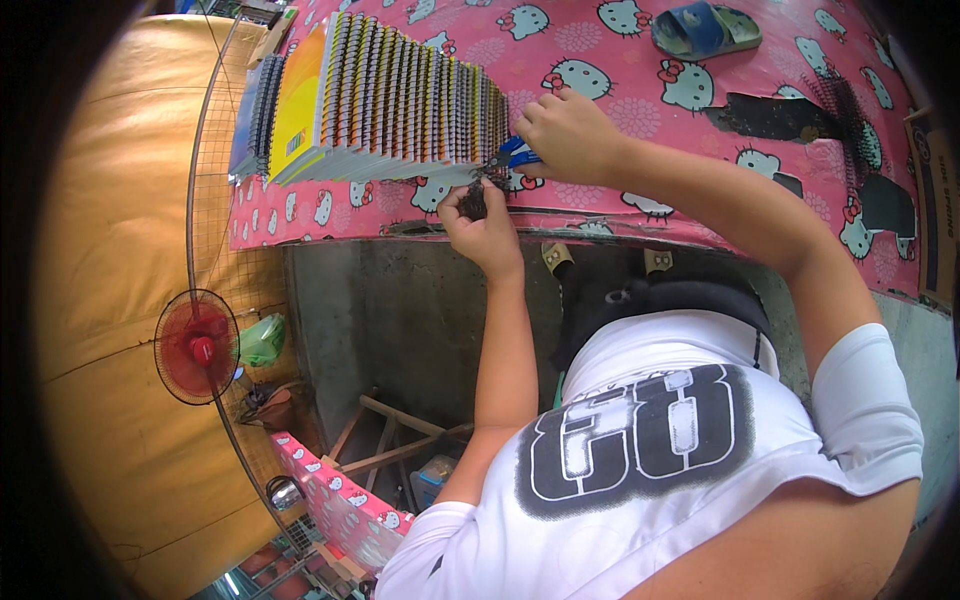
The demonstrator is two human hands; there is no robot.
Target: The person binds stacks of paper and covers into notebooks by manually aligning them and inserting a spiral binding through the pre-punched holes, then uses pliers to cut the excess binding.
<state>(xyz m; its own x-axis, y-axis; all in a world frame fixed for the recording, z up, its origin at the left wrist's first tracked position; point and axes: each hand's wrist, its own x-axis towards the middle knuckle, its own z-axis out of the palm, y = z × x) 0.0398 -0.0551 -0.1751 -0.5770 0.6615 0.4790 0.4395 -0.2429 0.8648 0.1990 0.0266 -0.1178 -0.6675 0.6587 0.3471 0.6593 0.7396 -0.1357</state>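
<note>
A row of spiral-bound notebooks (405,95) stands packed together on the pink table, coils facing up, with a yellow cover at its left end. My right hand (572,135) is closed around blue-handled pliers (517,153), whose metal jaws are at the right end of the row, near the lower corner of the coils. Just below the jaws, my left hand (484,232) pinches a dark, coiled bunch (472,204) that looks like wire. Its exact shape is partly hidden by the fingers. Both hands are close together at the table's near edge.
A patterned pink cover (620,110), torn in places, lies over the table. A blue slipper (705,32) rests at the far side, and a cardboard box (935,210) stands at the right. Left of the table are a red fan (197,346) and a wooden frame (392,440).
</note>
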